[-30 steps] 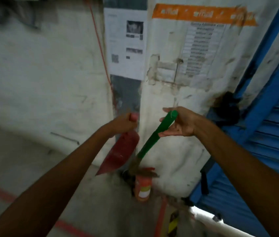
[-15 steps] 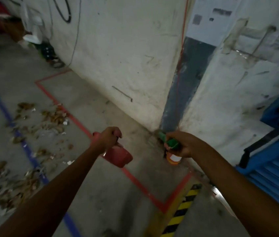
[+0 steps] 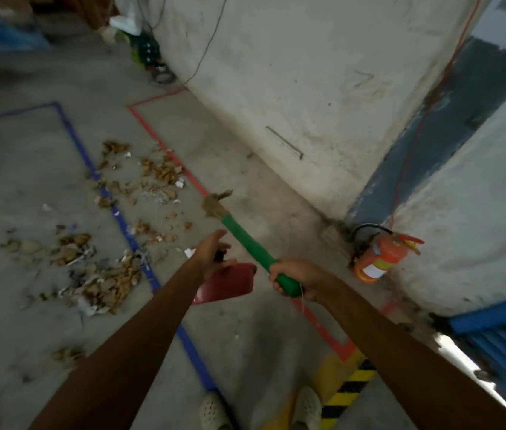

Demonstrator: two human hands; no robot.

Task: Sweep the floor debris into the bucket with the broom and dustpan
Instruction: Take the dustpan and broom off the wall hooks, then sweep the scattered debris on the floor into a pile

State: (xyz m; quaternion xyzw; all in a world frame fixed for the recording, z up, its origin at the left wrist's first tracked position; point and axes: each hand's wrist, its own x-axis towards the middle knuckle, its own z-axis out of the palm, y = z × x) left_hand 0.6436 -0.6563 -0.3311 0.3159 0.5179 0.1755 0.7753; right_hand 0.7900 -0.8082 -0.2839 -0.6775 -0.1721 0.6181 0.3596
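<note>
Newly outstretched broom (image 3: 247, 243), dustpan (image 3: 226, 285) below left hand (image 3: 211, 254)

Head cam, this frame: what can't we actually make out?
1. Bucket: nowhere in the head view; outside the frame or absent.
2. Left hand hold on the dustpan: motion blur, and the hand covers the handle.
3. Broom head, beyond the right hand: blurred, pointing away; floor contact unclear.
4. Debris: blurred; material unclear.
</note>
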